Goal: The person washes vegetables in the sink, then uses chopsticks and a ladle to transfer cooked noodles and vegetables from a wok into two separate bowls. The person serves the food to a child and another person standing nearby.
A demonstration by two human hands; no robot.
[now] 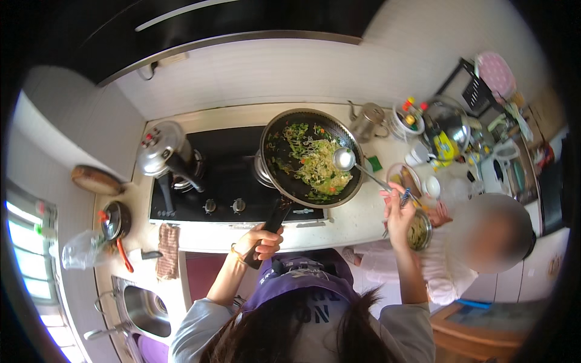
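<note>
My left hand [259, 244] grips the black handle [275, 222] of a dark wok [281, 174], which is raised towards the right side of the stove. Inside the wok lie noodles [320, 168] mixed with chopped greens and orange bits, mostly in the middle and right. My right hand [399, 211] holds a metal ladle [344, 159] by its handle, its bowl over the right part of the noodles. Close by my right forearm is a metal bowl [429, 227] containing noodles, partly hidden by that arm. Another person's hand [439, 215] is beside this bowl.
A pressure cooker [165, 147] stands on the left burner of the black gas stove [222, 168]. A metal kettle [368, 120], a plate of food [403, 174] and bottles crowd the right counter. Another person [447, 267] is at my right. The sink [143, 308] lies left.
</note>
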